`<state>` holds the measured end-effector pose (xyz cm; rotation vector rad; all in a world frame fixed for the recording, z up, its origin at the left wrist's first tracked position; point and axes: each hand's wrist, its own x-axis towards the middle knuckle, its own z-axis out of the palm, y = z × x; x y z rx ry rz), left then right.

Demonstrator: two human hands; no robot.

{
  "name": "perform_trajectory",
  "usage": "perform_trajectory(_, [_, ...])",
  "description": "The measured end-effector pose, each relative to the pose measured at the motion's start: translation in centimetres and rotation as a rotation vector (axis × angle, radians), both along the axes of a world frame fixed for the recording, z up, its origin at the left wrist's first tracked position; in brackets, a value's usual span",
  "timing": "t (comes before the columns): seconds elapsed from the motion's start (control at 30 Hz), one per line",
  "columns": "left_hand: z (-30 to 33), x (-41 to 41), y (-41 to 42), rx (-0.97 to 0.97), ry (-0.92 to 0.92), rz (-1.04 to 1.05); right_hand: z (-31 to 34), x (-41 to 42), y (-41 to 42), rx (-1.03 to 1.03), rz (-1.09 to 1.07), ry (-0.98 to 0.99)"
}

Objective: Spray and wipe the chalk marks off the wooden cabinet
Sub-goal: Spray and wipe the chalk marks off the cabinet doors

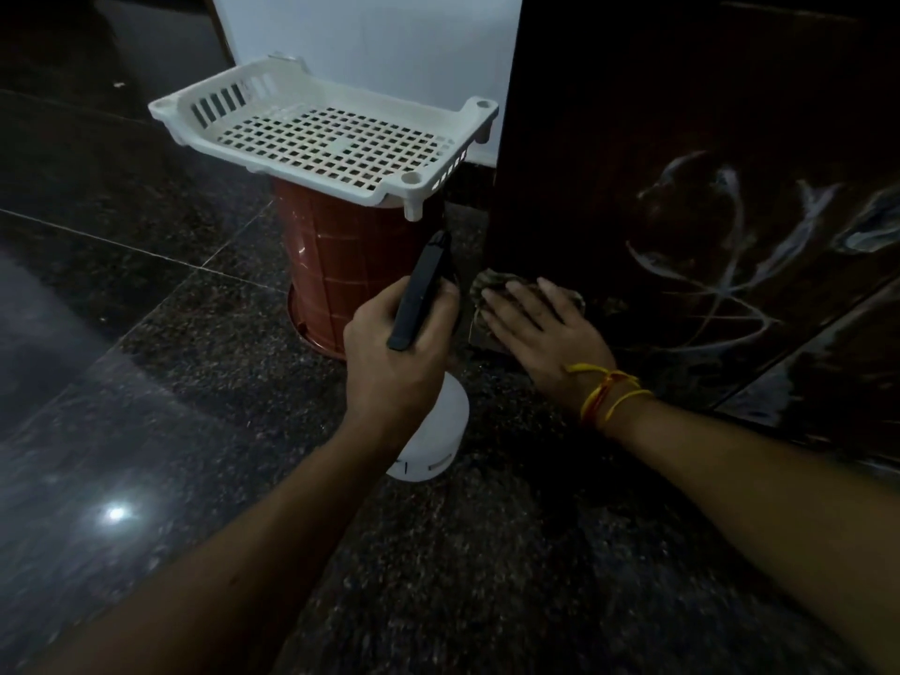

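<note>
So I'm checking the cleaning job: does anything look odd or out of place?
Yes: white chalk marks still scrawl across the dark cabinet, right of the cloth. A white basket sits atop an upturned red bin.

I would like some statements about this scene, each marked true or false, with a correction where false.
1. The left hand holds a spray bottle. True.
2. The right hand presses a cloth flat against the cabinet. True.
3. All chalk marks are gone. False: white scribbles remain to the right of the cloth.
4. The white basket lies on the floor. False: it rests on top of a red bin.
5. The right wrist is bare. False: it wears yellow and red threads.
</note>
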<state>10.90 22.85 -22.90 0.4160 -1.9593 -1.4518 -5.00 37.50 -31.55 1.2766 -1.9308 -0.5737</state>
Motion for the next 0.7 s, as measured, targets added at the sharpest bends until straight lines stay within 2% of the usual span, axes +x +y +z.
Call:
perform_trajectory(0.17, [-0.5, -0.3, -0.1, -0.001, -0.021, 0.025, -2.4, 0.1, -0.2, 0.131, 0.053, 0.013])
perform_trajectory(0.27, [-0.6, -0.3, -0.2, -0.011, -0.032, 0.028, -1.8, -0.3, 0.2, 0.159, 0.088, 0.035])
perform_trajectory(0.47, [-1.1, -0.2, -0.2, 0.007, -0.046, 0.018, -0.3, 0.2, -0.7, -0.005, 0.017, 0.049])
perform_trajectory(0.6, [-1.3, -0.4, -0.3, 0.012, -0.052, 0.015, -2.7, 0.4, -0.3, 0.169, 0.028, 0.009])
perform_trajectory(0.7, [-1.2, -0.5, -0.2, 0.015, -0.044, 0.019, -2.5, 0.0, 1.2, 0.201, 0.039, -0.018])
